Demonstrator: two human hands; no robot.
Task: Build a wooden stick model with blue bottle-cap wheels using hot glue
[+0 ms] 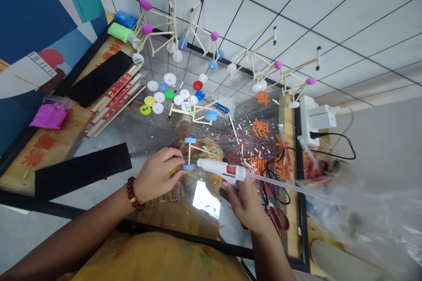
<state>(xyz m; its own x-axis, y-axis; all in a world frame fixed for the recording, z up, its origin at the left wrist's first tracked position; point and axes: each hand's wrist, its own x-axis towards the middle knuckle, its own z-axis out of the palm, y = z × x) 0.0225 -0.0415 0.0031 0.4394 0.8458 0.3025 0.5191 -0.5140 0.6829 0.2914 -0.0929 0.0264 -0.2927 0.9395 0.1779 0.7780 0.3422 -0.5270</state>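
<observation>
My left hand (pixel 158 173) is closed at the fingertips on a small wooden-stick frame (pixel 189 153) with a blue bottle cap at each end of its cross stick. Its fingers pinch near the lower blue cap (pixel 188 167). In my right hand (pixel 245 204) is a white glue gun (pixel 212 167), pointing left. The nozzle is close to the lower cap; whether they touch I cannot tell. From the gun's rear a long, clear glue stick (pixel 293 187) sticks out to the right. Beyond the hands lies another stick frame (pixel 194 112) with a blue cap.
Loose bottle caps (pixel 159 97) lie mid-table. Several stick figures (pixel 174 22) stand along the back. Chopsticks (pixel 115 96), black strips (pixel 82 171) and purple clay (pixel 49 115) are at left. Wood chips (pixel 252 134), red-handled scissors (pixel 278 217), a cord and a power adapter (pixel 318 118) are at right.
</observation>
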